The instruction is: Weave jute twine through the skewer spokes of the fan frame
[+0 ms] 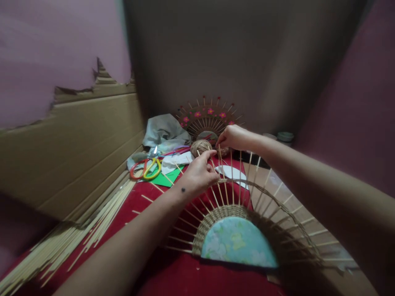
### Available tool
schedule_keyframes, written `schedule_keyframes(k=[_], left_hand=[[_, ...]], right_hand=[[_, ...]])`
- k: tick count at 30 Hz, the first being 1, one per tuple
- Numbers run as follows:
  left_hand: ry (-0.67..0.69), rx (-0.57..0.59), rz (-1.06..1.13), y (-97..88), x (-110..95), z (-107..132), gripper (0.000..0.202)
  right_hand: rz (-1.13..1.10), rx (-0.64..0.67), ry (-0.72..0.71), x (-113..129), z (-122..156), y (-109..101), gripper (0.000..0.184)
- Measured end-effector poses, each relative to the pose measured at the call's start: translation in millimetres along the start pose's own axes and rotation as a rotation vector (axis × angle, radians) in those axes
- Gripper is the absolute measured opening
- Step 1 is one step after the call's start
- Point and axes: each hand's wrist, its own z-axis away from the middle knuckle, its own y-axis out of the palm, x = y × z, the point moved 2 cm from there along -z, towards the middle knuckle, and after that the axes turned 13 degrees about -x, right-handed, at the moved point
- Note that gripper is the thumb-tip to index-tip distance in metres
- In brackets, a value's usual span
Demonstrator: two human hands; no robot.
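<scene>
A half-woven fan-shaped piece (234, 213) lies in front of me, with thin wooden sticks radiating from a pale blue-green centre (237, 242) and bands of twine woven through them. My left hand (199, 172) pinches closed around the upper sticks at the outer woven band. My right hand (236, 137) is curled shut farther back, near the stick tips, apparently pulling twine. A ball of twine (200, 146) sits just behind both hands.
A red cloth (173, 275) covers the surface. Loose sticks (77, 234) lie in a bundle at left beside cardboard (77, 144). Scissors with red and yellow handles (146, 168), green paper (168, 177), grey cloth (165, 131) and a finished flower-decorated fan (208, 119) sit at the back.
</scene>
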Motion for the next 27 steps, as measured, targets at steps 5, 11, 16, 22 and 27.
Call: schedule_keyframes(k=[5,11,16,22,27], left_hand=[[0.011,-0.023,-0.020,0.0,8,-2,0.071],[0.025,-0.025,-0.072,-0.4,6,-1,0.059],[-0.044,0.005,-0.084,1.2,1,3,0.045],[-0.039,0.009,-0.120,1.6,0,5,0.034],[0.006,-0.006,-0.083,0.4,0,6,0.041]], right_hand=[[-0.184,-0.184,-0.025,-3,-4,-7,0.019],[-0.376,-0.130,0.002,-21,12,-18,0.017],[-0.616,0.064,0.085,-34,21,-18,0.015],[-0.702,0.074,0.119,-45,15,-15,0.012],[-0.556,0.052,0.124,-52,3,-1,0.007]])
